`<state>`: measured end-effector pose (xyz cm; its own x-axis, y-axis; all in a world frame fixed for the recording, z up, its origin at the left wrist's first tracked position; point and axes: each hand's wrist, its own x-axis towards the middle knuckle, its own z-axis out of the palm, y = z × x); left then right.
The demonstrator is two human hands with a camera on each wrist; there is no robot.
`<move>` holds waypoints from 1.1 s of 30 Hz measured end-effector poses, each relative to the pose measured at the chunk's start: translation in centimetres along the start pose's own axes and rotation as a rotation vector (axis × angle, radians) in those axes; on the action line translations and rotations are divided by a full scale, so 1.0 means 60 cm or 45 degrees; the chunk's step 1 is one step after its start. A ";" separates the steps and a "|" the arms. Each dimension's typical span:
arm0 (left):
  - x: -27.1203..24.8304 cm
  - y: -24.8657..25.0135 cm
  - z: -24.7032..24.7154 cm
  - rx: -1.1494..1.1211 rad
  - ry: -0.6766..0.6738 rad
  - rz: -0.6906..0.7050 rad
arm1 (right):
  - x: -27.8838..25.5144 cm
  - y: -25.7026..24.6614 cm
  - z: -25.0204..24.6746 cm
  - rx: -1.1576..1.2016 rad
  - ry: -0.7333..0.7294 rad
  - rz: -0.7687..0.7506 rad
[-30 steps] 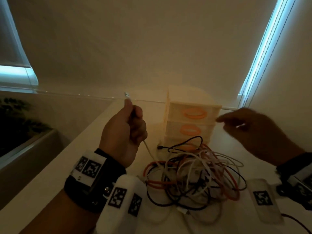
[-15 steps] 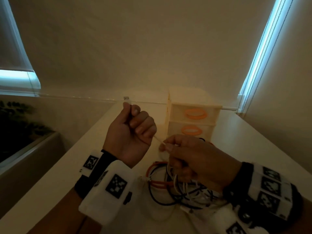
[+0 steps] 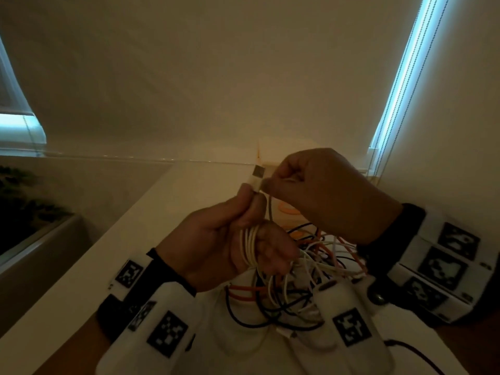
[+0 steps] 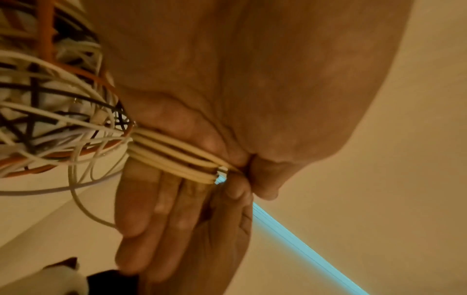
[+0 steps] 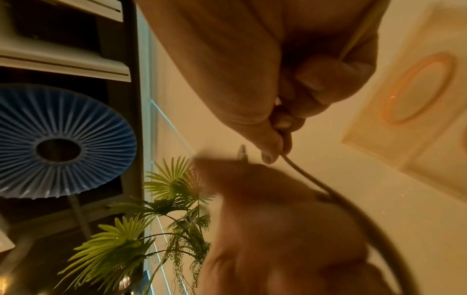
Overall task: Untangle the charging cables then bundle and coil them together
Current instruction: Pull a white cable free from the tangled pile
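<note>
A pale worktop [image 3: 173,212] carries a tangled heap of white, black and orange cables [image 3: 297,293] and a small drawer unit [image 3: 286,209] just behind.

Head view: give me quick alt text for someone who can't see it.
The left hand holds a white cable looped around its fingers, plug end up, while the right hand pinches the cable beside the plug. A tangle of cables lies on the table below.
</note>
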<state>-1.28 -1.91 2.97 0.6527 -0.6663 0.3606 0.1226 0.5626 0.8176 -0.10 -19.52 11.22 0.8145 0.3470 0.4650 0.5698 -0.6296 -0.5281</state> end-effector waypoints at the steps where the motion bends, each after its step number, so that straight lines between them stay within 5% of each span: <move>1: 0.000 -0.001 -0.002 -0.015 0.017 -0.015 | 0.003 -0.005 0.002 -0.006 0.015 -0.029; 9: 0.009 0.009 -0.011 -0.197 0.355 0.332 | -0.029 -0.021 0.039 0.455 -0.176 0.024; 15: 0.005 0.013 -0.038 -0.445 0.546 0.507 | -0.069 0.023 0.074 0.514 -0.485 0.083; 20: 0.000 0.026 -0.055 -0.489 0.503 0.572 | -0.083 0.091 0.065 0.137 -0.505 0.082; 25: -0.005 0.036 -0.048 -0.589 0.342 0.594 | -0.091 0.089 0.067 0.168 -0.419 -0.074; 33: -0.003 0.026 -0.036 -0.473 0.187 0.477 | -0.054 0.109 0.062 -0.052 -0.473 -0.027</move>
<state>0.40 0.17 3.19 0.7968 -0.3265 0.5084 0.1000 0.9010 0.4221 1.41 -22.18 3.65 0.7911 0.5841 0.1817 0.5881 -0.6444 -0.4889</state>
